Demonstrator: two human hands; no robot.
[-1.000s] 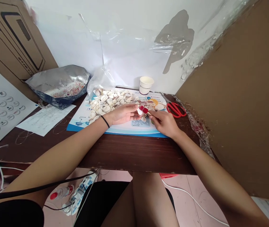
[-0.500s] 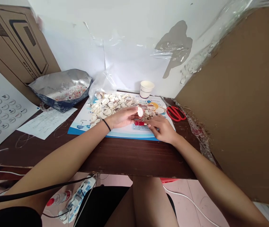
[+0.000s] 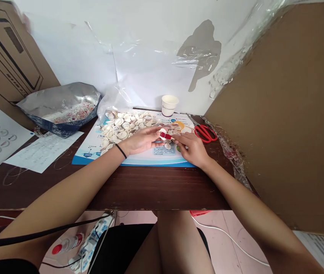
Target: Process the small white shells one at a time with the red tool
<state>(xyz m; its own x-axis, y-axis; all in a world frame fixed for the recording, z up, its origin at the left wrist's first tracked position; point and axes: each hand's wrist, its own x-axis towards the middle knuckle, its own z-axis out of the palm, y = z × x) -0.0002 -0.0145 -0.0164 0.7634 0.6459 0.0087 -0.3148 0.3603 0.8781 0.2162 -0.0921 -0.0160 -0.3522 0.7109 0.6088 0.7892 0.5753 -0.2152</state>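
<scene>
My left hand (image 3: 140, 140) rests over the printed blue-and-white mat (image 3: 166, 150), pinching a small white seashell (image 3: 162, 131) between its fingertips. My right hand (image 3: 192, 149) grips a short red stick-like object (image 3: 165, 136), whose tip touches that shell. I cannot tell exactly what the red object is. Just left of my hands, a heap of white and brown-flecked seashells (image 3: 122, 127) covers the mat, with a few more shells under my fingers. Part of the heap is hidden by my left hand.
Red-handled scissors (image 3: 205, 133) lie right of the mat, with a paper cup (image 3: 169, 105) behind it. To the left are an open foil bag (image 3: 62, 102) of pink-white fragments and a handwritten sheet (image 3: 42, 152). Cardboard (image 3: 278, 114) stands at the right.
The red object dropped below the shell, then came back up against it. My left hand keeps hold of the shell. The whole scene has shifted slightly left in view.
</scene>
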